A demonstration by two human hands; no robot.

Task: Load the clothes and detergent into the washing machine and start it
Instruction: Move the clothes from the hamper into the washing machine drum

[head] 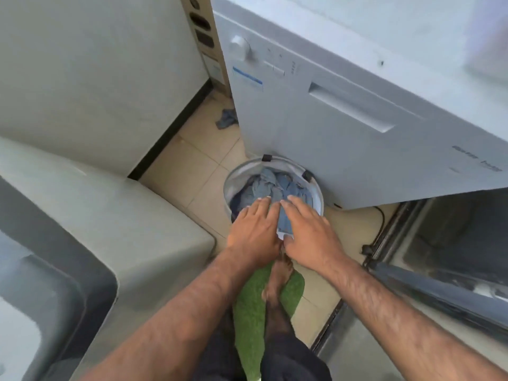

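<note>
A round white laundry basket [236,171] stands on the tiled floor and is filled with blue and grey clothes [270,185]. Both my hands reach down over its near rim. My left hand [254,229] lies with straight fingers on the clothes at the left. My right hand [308,232] lies beside it with spread fingers on the clothes at the right. Neither hand visibly grips anything. A grey top-loading washing machine [132,232] with a dark lid stands at my left.
A white appliance [343,111] with a dial and a handle stands right behind the basket. One blue cloth [226,119] lies on the floor farther back. A green mat [255,306] lies under my foot. A sliding door track [376,243] runs at the right.
</note>
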